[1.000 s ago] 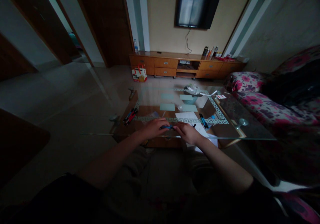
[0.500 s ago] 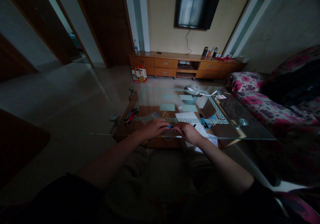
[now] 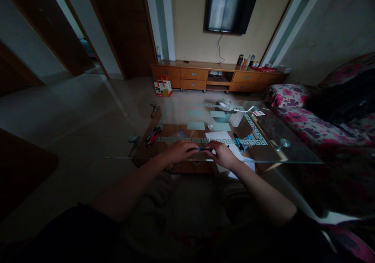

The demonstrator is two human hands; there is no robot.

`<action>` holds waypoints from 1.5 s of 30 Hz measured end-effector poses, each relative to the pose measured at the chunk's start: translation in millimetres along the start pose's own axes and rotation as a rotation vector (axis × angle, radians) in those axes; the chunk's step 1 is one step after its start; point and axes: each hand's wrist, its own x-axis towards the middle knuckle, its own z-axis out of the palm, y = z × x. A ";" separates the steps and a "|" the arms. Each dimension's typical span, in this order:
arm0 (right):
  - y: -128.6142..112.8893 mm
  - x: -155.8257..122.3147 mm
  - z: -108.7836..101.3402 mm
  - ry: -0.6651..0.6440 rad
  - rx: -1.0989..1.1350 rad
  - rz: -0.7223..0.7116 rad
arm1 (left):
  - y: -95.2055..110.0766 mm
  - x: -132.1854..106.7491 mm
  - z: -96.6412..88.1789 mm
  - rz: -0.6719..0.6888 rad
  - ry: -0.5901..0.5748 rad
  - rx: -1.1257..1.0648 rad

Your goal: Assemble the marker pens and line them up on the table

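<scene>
Above the near edge of the glass table [image 3: 175, 116], my two hands meet over a slim blue and black pen [image 3: 200, 149]. My left hand [image 3: 182, 150] pinches its left end, and my right hand [image 3: 220, 153] has its fingers closed on the right end. Most of the pen is hidden by my fingers. Close to my right hand lies white paper [image 3: 231, 149]. A group of blue and black pens [image 3: 238, 142] rests just right of it. To the left of my left hand lie several red, black and blue pens [image 3: 152, 136] in a bunch.
A basket [image 3: 225, 116] with clear plastic stands toward the table's far right, near a small white card [image 3: 258, 113]. A small white round object [image 3: 210, 126] is mid-table. Beyond are a low wooden cabinet [image 3: 193, 74] and a carrier bag [image 3: 163, 88]. A flowered sofa [image 3: 307, 116] stands right.
The pen between my hands has turned slightly, with more of its dark part showing near my right fingers. Both hands stay in almost the same place.
</scene>
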 end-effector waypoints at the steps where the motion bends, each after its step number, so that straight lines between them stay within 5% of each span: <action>1: 0.3 0.0 0.0 0.014 -0.002 0.005 | 0.6 -0.1 0.0 -0.004 0.000 -0.007; 45: -0.4 0.9 -2.4 0.081 0.039 0.008 | -4.3 -1.8 2.5 -0.053 -0.022 0.032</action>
